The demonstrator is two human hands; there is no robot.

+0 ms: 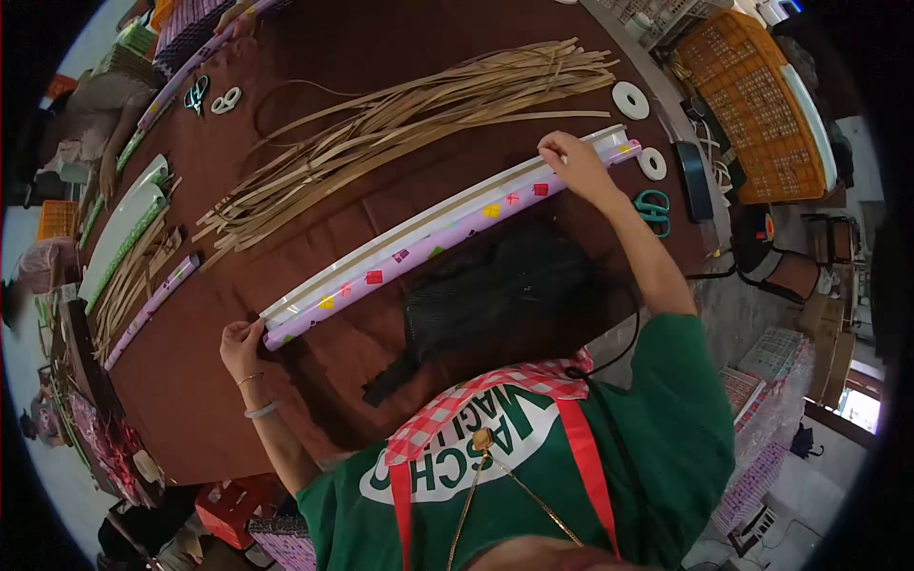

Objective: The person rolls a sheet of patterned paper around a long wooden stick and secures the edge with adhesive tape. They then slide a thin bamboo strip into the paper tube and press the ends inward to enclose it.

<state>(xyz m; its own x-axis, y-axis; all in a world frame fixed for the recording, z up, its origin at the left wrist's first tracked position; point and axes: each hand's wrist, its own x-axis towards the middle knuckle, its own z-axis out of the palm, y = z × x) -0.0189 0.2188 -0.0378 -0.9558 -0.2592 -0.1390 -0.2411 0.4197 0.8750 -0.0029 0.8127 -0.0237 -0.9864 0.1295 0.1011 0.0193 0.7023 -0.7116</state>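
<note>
Currently, brown cloth-covered table [381, 57] underlies everything. Loose sheaf of flat tan strips [409, 124], thin and stiff, lies just beyond long lilac patterned paper roll [428, 238], which has glossy white band along its upper edge. Soft black mesh bag [495, 285] sits on near side. Right hand [571, 162] clamps one roll end, fingers curled over it; left hand [243, 347] pinches the other end. Risk, judged: slick roll skids or springs open if either grip eases, creasing paper. White tape ring [653, 163] and teal scissors [653, 207] lie beside right hand.
</note>
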